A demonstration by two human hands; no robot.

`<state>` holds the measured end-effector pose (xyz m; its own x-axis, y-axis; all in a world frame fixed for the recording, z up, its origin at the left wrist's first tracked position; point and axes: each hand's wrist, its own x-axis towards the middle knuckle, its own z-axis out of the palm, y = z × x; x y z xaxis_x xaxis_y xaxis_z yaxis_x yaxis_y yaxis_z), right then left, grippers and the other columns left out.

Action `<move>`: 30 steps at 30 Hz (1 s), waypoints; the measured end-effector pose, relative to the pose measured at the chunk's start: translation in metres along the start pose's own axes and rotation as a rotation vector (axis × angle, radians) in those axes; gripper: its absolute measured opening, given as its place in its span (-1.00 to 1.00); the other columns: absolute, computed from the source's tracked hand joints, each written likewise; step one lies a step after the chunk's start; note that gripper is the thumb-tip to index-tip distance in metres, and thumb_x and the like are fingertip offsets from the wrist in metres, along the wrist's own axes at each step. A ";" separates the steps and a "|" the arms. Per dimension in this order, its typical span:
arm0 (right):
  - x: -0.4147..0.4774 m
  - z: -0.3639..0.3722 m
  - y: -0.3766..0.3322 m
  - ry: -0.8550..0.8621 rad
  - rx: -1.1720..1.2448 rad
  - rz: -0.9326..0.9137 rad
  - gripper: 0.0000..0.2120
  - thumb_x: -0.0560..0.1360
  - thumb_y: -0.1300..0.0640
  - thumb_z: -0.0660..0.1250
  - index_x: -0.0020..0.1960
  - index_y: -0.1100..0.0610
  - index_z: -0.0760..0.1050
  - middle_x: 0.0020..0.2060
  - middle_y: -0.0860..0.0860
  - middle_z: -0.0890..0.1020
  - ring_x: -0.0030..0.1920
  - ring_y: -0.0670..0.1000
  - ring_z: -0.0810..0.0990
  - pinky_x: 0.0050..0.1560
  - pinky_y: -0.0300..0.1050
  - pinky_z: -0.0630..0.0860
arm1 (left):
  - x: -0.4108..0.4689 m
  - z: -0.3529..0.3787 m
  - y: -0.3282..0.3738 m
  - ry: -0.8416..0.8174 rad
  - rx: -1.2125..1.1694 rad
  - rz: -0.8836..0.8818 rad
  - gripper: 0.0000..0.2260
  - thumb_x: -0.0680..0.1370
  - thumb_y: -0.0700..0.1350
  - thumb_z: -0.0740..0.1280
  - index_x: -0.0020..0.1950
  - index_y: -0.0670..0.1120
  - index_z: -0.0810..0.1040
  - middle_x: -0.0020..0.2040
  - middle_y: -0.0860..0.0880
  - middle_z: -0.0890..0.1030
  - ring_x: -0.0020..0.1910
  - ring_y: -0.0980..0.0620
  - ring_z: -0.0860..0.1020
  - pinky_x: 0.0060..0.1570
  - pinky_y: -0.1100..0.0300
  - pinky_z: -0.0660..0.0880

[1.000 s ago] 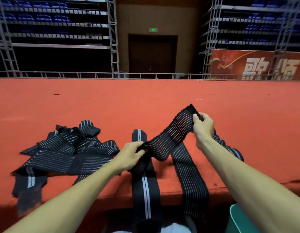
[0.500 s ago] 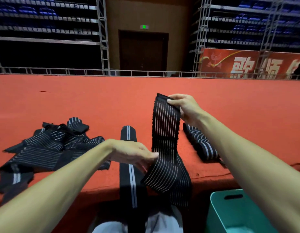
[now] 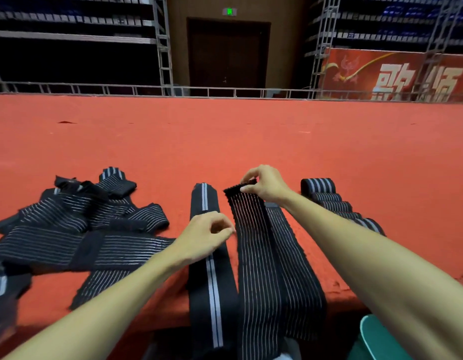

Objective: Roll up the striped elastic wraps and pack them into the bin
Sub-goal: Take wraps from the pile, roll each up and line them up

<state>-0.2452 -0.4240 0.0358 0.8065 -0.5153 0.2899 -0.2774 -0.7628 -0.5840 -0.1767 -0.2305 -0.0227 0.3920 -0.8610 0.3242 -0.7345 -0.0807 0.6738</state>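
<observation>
**Roll about to start at the far end of 1 wrap**

The pinstriped wrap (image 3: 264, 255) lies flat and lengthwise on the red platform (image 3: 225, 141), its tail draped over the near edge. The right hand (image 3: 267, 185) pinches the wrap's far end between thumb and fingertips, lifted slightly off the carpet. The left hand (image 3: 206, 235) hovers with curled fingers just beside the wrap's left edge, over the double-striped wrap (image 3: 210, 289). Whether it touches either wrap I cannot tell.

I judge this to be the start of rolling: no turn is formed yet. The next move calls for both hands on the far end, folding it tight and rolling toward the near edge with the sides square.

The teal bin (image 3: 375, 339) sits below the near edge at the right. A pile of wraps (image 3: 69, 229) waits toward the left, and 1 looped wrap (image 3: 329, 198) lies to the right.
</observation>
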 end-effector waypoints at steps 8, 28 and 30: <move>0.042 0.050 0.050 -0.001 -0.014 0.139 -0.72 0.37 0.05 0.54 -0.03 0.22 0.65 -0.08 0.10 0.69 -0.04 -0.03 0.59 -0.06 -0.26 0.42 | 0.039 0.029 -0.039 -0.034 0.085 0.105 -0.84 0.52 -0.15 0.32 -0.06 0.13 0.56 -0.05 0.15 0.52 0.02 0.19 0.44 0.09 0.29 0.34; 0.034 0.039 0.146 0.038 -0.199 0.293 -0.95 0.50 0.11 0.35 -0.10 0.00 0.48 0.06 0.10 0.60 0.18 0.18 0.50 0.20 0.00 0.41 | 0.077 0.080 -0.029 -0.027 0.226 -0.060 -0.89 0.47 -0.09 0.28 -0.05 0.11 0.45 -0.10 0.16 0.49 -0.02 0.15 0.42 0.08 0.15 0.37; 0.027 0.030 0.133 0.118 -0.115 0.296 -0.94 0.50 0.14 0.36 -0.10 0.02 0.48 0.00 0.08 0.64 0.11 0.13 0.54 0.12 -0.08 0.44 | 0.078 0.076 -0.023 -0.068 0.255 -0.116 -0.84 0.48 -0.10 0.28 0.03 0.09 0.41 -0.09 0.15 0.49 -0.03 0.10 0.43 0.02 0.13 0.39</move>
<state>-0.2448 -0.5272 -0.0572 0.6181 -0.7574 0.2105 -0.5527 -0.6092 -0.5686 -0.1712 -0.3341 -0.0629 0.4501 -0.8694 0.2038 -0.8056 -0.2969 0.5128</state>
